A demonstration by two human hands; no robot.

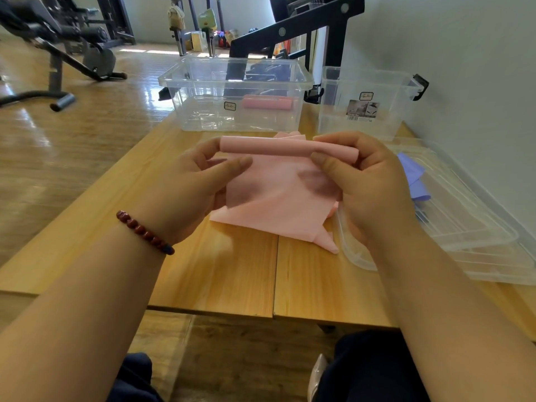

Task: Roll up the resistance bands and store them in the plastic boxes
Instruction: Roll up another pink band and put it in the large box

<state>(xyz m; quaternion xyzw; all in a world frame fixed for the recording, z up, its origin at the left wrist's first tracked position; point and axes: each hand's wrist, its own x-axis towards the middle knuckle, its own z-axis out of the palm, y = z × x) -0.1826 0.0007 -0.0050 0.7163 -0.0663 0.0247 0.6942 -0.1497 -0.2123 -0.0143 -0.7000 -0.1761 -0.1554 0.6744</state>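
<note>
Both hands are up over the table [226, 271], holding a pink band [275, 198] btwn them. The band's top edge is rolled into a thin tube running left to right. The rest hangs down flat, and its lower end lies crumpled on the wood.

The left hand [197, 187] is at the tube's left end, fingers curled behind it and thumb in front, pinching it. The right hand [368, 187] does the same at the right end: thumb in front, fingers wrapped over the top. Neither hand is spread open; both have a light pinch grip on the band. There's a red bead bracelet [145, 232] on the left wrist.

Behind the hands, at the table's far edge, stands a big box [203, 82], clear plastic w/ no lid on. A stored roll [266, 103], pink, lies inside at its right side, on the bottom. Just to the right is a small box [333, 117], also clear and open, w/ a label on its front. Can't see anything inside it.

Clear lids [470, 236] are stacked flat along the wall on the right, partly under the right forearm. A purple band [414, 175] lies loose on them, unrolled, near the right hand.

In the bkgd there's a wood floor [87, 140] w/ a gym bench [69, 33] at left and a black rack [313, 24] behind the boxes.
</note>
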